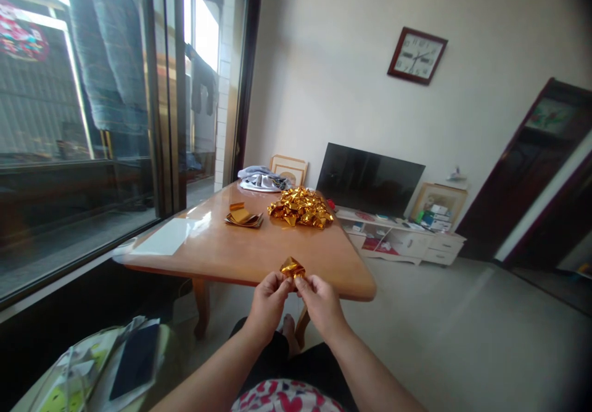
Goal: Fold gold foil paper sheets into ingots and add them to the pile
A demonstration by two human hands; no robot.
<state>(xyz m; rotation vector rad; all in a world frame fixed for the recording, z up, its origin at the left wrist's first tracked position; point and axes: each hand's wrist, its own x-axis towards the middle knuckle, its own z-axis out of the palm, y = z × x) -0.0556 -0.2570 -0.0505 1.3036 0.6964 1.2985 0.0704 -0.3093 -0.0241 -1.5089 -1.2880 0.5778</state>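
Observation:
My left hand and my right hand pinch a small folded piece of gold foil paper between their fingertips, just in front of the near edge of a wooden table. Farther back on the table lies a heap of folded gold foil pieces. To its left rests a small stack of flat gold foil sheets.
A white sheet lies at the table's left end, a bundle of cloth at its far end. A glass sliding door runs along the left. A TV stands on a low white cabinet behind. Papers and a dark tablet lie near my left.

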